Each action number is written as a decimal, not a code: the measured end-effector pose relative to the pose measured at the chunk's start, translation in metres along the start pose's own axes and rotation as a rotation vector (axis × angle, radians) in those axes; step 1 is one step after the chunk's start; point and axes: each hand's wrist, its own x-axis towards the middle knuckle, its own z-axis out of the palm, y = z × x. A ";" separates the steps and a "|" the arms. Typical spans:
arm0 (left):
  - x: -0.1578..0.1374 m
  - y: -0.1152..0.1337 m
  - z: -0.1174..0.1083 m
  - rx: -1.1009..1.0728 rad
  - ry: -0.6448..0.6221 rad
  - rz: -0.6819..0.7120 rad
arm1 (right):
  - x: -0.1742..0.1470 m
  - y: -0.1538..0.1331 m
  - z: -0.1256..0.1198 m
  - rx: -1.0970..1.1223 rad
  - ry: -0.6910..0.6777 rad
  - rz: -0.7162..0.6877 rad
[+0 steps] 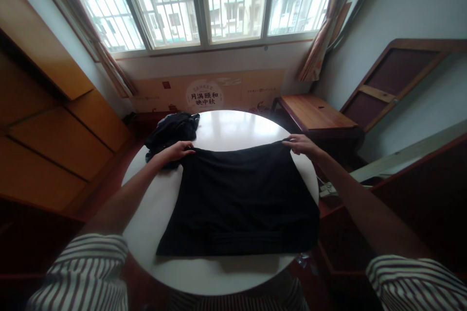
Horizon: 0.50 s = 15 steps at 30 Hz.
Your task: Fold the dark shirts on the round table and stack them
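Observation:
A black garment (244, 189) lies spread on a round white table (226, 274); it is wider at the near edge, and I cannot tell its exact kind. My left hand (179, 151) pinches its far left corner between thumb and fingers. At the far right corner, my right hand (302, 146) grips the same edge in a pinch. The far edge runs nearly straight between both hands, sagging slightly in the middle. Just beyond my left hand, a crumpled pile of dark clothes (174, 130) rests on the table's far left side.
A wooden side table (317, 112) stands at the far right, beside a leaning wooden frame (397, 77). Orange-brown cabinets (62, 141) line the left. Behind the table, a printed cardboard panel (237, 90) stands below barred windows (237, 0) with curtains.

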 end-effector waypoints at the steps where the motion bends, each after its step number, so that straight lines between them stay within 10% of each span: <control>1: 0.006 -0.001 -0.004 -0.002 0.044 0.007 | 0.007 -0.002 -0.001 0.004 0.035 -0.028; 9: 0.063 0.032 -0.020 0.300 0.351 -0.077 | 0.067 -0.030 0.017 -0.219 0.342 -0.135; 15: -0.011 0.091 0.039 0.402 0.160 0.314 | -0.022 -0.020 0.058 -0.569 0.110 -0.650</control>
